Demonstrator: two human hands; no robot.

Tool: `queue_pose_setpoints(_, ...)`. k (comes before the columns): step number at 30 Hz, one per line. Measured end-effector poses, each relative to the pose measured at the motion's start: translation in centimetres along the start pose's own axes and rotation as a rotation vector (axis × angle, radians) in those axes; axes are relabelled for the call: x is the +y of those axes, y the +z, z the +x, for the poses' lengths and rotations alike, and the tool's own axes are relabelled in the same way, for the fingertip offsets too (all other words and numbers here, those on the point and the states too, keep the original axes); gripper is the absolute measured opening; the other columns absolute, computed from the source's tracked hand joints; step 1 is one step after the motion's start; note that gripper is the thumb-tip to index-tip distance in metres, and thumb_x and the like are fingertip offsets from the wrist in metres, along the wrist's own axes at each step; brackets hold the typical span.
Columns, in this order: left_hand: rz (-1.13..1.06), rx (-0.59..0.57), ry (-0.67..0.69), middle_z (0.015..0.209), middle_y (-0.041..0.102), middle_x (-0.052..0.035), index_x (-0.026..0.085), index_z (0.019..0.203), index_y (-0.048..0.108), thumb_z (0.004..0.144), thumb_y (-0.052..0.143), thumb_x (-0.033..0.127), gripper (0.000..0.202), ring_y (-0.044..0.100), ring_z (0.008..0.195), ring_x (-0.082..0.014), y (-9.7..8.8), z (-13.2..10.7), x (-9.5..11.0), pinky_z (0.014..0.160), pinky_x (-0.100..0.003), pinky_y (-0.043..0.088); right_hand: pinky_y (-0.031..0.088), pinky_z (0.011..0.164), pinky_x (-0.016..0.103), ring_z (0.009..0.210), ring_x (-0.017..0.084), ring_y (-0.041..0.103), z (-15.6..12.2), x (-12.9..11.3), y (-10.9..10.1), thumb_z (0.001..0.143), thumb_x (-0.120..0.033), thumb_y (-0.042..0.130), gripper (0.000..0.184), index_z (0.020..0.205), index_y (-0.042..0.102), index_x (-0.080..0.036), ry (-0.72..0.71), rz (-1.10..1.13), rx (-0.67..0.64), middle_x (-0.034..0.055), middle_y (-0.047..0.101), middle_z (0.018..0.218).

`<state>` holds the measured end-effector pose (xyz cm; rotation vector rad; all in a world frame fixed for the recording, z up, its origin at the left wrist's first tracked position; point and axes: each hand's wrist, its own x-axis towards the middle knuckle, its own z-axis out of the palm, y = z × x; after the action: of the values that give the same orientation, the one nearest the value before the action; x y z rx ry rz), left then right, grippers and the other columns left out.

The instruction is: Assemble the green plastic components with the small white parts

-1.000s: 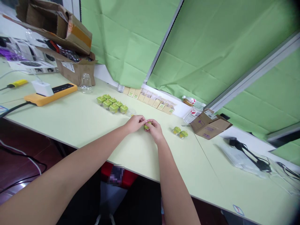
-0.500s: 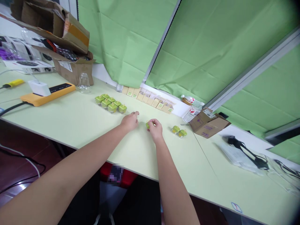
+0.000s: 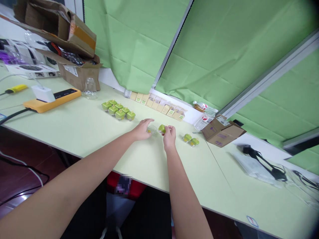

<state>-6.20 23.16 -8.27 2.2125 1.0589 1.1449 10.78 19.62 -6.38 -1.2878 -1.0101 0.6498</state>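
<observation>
My left hand [image 3: 143,129] has its fingers parted at the left side of a small clear plastic cup [image 3: 154,129]. Whether the fingers touch the cup I cannot tell. A bit of yellow shows at the cup's left edge. Just right of the cup, my right hand [image 3: 170,135] pinches a small green lid [image 3: 161,128] between thumb and fingers. Several green-lidded clear cups [image 3: 120,114] stand grouped to the left, each lid with a small yellowish loop. Two more green-lidded cups [image 3: 194,142] sit to the right of my right hand.
A row of small tan cartons [image 3: 159,105] lines the back of the table [image 3: 139,166]. At left are an orange power strip [image 3: 53,101], a clear jar [image 3: 90,89] and cardboard boxes [image 3: 81,74]. To the right stand a brown box [image 3: 221,132], plastic bottles [image 3: 203,122] and a black cable [image 3: 266,164].
My left hand has shifted slightly right and its fingers have spread, so the clear cup now shows. My right hand has moved a little right with the green lid, which is now in fuller view.
</observation>
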Motion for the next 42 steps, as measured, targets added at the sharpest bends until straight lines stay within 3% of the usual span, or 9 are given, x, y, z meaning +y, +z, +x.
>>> queue_pose_setpoints(2, -0.017, -0.102, 0.014, 0.14, 0.053, -0.0108, 0.02, 0.134, 0.05, 0.067, 0.061, 0.015, 0.068, 0.051, 0.127, -0.0277, 0.2, -0.1, -0.2, 0.107, -0.04, 0.044, 0.047, 0.066, 0.027, 0.076, 0.014, 0.058, -0.1, 0.1, 0.2, 0.081, -0.046, 0.054, 0.025, 0.089, 0.045, -0.024, -0.044, 0.002, -0.027, -0.0013, 0.057, 0.085)
queue_pose_setpoints(4, -0.004, -0.168, 0.05, 0.129, 0.06, -0.0102, 0.019, 0.119, 0.059, 0.067, 0.062, 0.015, 0.053, 0.059, 0.115, -0.0263, 0.4, -0.2, 0.0, 0.1, -0.037, 0.048, 0.047, 0.068, 0.028, 0.077, 0.015, 0.057, -0.1, 0.3, 0.4, 0.082, -0.046, 0.053, 0.025, 0.089, 0.045, -0.024, -0.087, -0.017, -0.046, -0.0011, 0.057, 0.084)
queue_pose_setpoints(7, 0.017, -0.179, 0.105, 0.109, 0.067, -0.0083, 0.018, 0.098, 0.064, 0.069, 0.064, 0.021, 0.029, 0.063, 0.1, -0.024, 0.4, -0.3, 0.4, 0.089, -0.034, 0.05, 0.046, 0.072, 0.029, 0.078, 0.015, 0.056, -0.2, 0.7, 0.6, 0.084, -0.047, 0.052, 0.024, 0.088, 0.046, -0.024, -0.148, -0.111, -0.07, -0.0012, 0.057, 0.082)
queue_pose_setpoints(9, 0.019, -0.173, 0.104, 0.101, 0.067, -0.0071, 0.018, 0.094, 0.063, 0.071, 0.066, 0.028, 0.025, 0.064, 0.092, -0.0225, 0.3, -0.3, 0.6, 0.082, -0.032, 0.05, 0.045, 0.074, 0.029, 0.079, 0.015, 0.056, -0.3, 0.9, 0.8, 0.086, -0.048, 0.051, 0.025, 0.088, 0.047, -0.024, -0.184, -0.171, -0.085, -0.0008, 0.058, 0.083)
queue_pose_setpoints(16, 0.032, -0.19, -0.008, 0.098, 0.063, -0.0063, 0.018, 0.09, 0.059, 0.067, 0.075, 0.046, 0.039, 0.061, 0.082, -0.0207, 0.1, -0.4, 1.1, 0.07, -0.031, 0.046, 0.044, 0.075, 0.029, 0.078, 0.016, 0.057, -0.7, 0.6, 1.0, 0.088, -0.047, 0.049, 0.024, 0.089, 0.048, -0.023, -0.217, -0.244, -0.086, -0.0003, 0.059, 0.083)
queue_pose_setpoints(24, 0.004, -0.164, -0.052, 0.099, 0.063, -0.0046, 0.021, 0.097, 0.051, 0.066, 0.076, 0.046, 0.047, 0.059, 0.08, -0.0199, -0.1, -0.5, 1.7, 0.062, -0.029, 0.04, 0.044, 0.075, 0.03, 0.079, 0.017, 0.058, -0.9, 0.1, 0.7, 0.089, -0.048, 0.048, 0.025, 0.087, 0.049, -0.023, -0.242, -0.326, -0.097, 0.0004, 0.061, 0.083)
queue_pose_setpoints(33, -0.059, -0.152, -0.076, 0.093, 0.061, -0.0022, 0.023, 0.107, 0.047, 0.064, 0.077, 0.048, 0.058, 0.057, 0.075, -0.0176, 0.2, -0.5, 1.1, 0.063, -0.028, 0.04, 0.043, 0.076, 0.031, 0.083, 0.019, 0.059, -1.1, -0.4, 0.2, 0.09, -0.045, 0.048, 0.022, 0.089, 0.051, -0.023, -0.289, -0.451, -0.227, 0.0016, 0.064, 0.087)
queue_pose_setpoints(42, -0.017, -0.142, -0.045, 0.089, 0.062, -0.0016, 0.021, 0.093, 0.052, 0.063, 0.078, 0.047, 0.047, 0.057, 0.075, -0.0181, 0.1, -0.3, 1.2, 0.061, -0.028, 0.039, 0.044, 0.073, 0.031, 0.08, 0.019, 0.059, -1.5, -0.4, 0.6, 0.089, -0.045, 0.05, 0.021, 0.089, 0.055, -0.024, -0.266, -0.419, -0.268, 0.002, 0.066, 0.088)
